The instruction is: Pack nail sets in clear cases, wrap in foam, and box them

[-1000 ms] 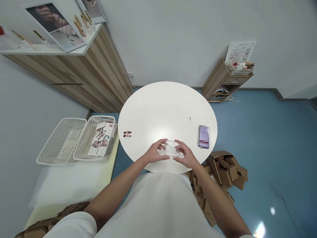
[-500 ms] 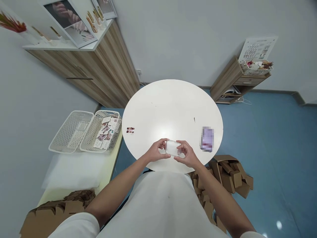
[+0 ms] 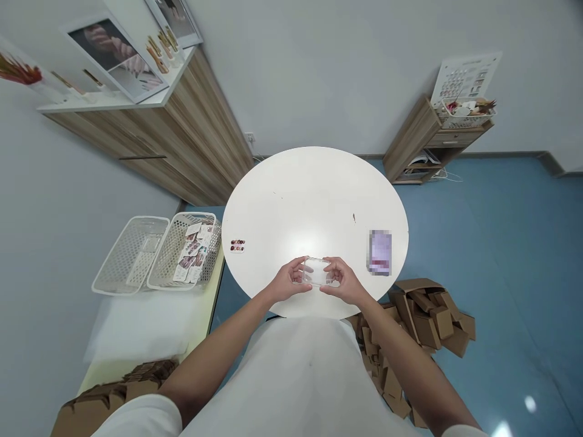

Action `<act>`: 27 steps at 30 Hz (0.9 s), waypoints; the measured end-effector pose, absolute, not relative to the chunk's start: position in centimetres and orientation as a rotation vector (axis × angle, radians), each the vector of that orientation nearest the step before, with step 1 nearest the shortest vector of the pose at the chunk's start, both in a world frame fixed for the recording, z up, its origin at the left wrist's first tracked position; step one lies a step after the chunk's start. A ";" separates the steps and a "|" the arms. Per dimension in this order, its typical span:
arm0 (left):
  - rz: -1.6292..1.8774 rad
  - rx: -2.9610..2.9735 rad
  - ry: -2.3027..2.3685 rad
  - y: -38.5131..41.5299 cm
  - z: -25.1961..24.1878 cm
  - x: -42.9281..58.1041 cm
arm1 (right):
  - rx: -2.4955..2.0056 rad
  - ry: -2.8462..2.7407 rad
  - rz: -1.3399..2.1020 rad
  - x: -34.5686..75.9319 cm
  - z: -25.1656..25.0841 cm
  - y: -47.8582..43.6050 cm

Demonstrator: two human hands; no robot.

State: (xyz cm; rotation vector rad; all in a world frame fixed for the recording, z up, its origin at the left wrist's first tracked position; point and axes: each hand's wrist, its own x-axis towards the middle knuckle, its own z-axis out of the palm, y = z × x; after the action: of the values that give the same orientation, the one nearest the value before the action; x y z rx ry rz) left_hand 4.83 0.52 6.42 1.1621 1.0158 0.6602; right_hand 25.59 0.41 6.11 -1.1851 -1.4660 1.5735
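Observation:
A small clear plastic box (image 3: 317, 272) is held between both of my hands just above the near edge of the round white table (image 3: 314, 200). My left hand (image 3: 288, 281) grips its left side with fingers curled round it. My right hand (image 3: 344, 281) grips its right side the same way. A small card of dark press-on nails (image 3: 237, 246) lies on the table to the left of my hands. A blurred purple rectangle (image 3: 379, 252) lies at the table's right edge.
Two white mesh baskets stand on a yellowish side table at left, one (image 3: 132, 252) nearly bare, the other (image 3: 186, 249) holding several nail cards. Folded brown cardboard boxes (image 3: 428, 315) lie heaped on the blue floor at right, with more cardboard (image 3: 109, 394) at lower left. Wooden cabinets line the wall.
My hands stay on the clear box and have turned it slightly. The view has shifted a little as my head moved.

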 end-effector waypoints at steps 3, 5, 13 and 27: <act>0.623 1.072 1.027 0.5 6.3 4.5 | -1.248 -1.687 1.381 25.4 6.6 0.5; 0.631 1.019 1.043 0.6 6.1 4.4 | -1.261 -1.757 1.291 25.3 6.8 0.5; 0.675 0.981 1.175 0.0 3.9 3.9 | -1.403 -1.685 1.402 25.8 6.7 2.1; 0.706 0.957 1.263 -1.9 2.1 3.8 | -1.694 -0.996 1.540 22.3 2.4 1.3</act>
State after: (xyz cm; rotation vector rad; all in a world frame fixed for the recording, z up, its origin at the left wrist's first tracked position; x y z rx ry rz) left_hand 3.85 -1.86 2.07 0.9570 1.2626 0.7055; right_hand 22.28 1.28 2.40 -1.6941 -0.9961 1.5400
